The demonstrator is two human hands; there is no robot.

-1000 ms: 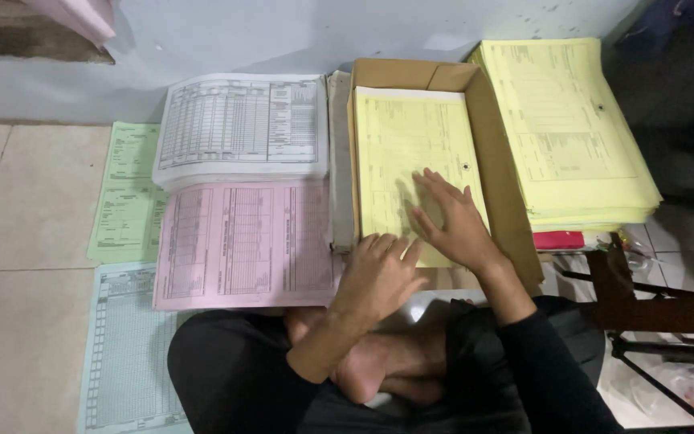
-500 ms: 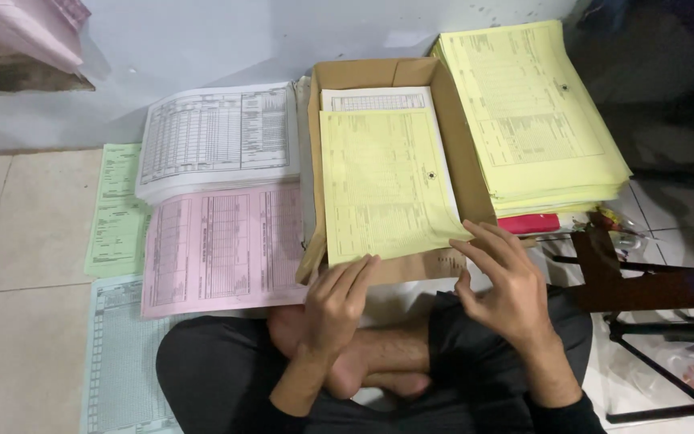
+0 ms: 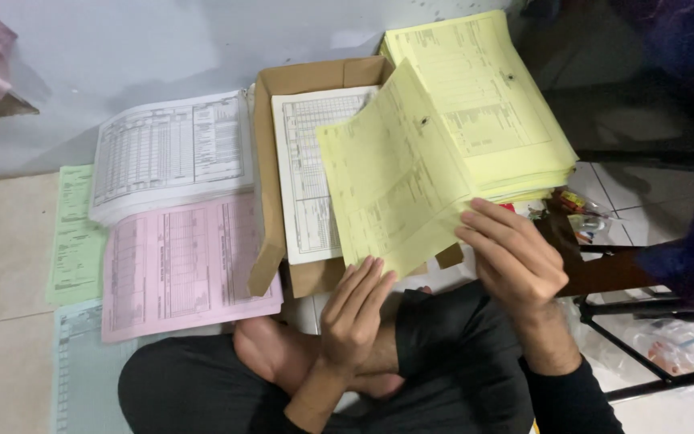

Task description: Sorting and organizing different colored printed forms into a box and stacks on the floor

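I sit cross-legged on the floor. My right hand (image 3: pixel 514 255) grips the near right corner of a yellow printed sheet (image 3: pixel 395 173) and holds it tilted above an open cardboard box (image 3: pixel 271 177). My left hand (image 3: pixel 355 309) touches the sheet's near edge from below, fingers spread. Inside the box a white printed form (image 3: pixel 307 177) lies on top. To the right of the box stands a thick stack of yellow sheets (image 3: pixel 483 104).
Left of the box lie a white form stack (image 3: pixel 170 153), a pink form stack (image 3: pixel 178 265), a green sheet stack (image 3: pixel 70 237) and a blue sheet stack (image 3: pixel 82 370). A dark metal frame (image 3: pixel 628 354) and small packets (image 3: pixel 580 213) sit at right. A wall is behind.
The yellow sheet that lay flat in the box has been lifted and swung right, uncovering the white form. Both hands moved from the box's top sheet to the sheet's near edge.
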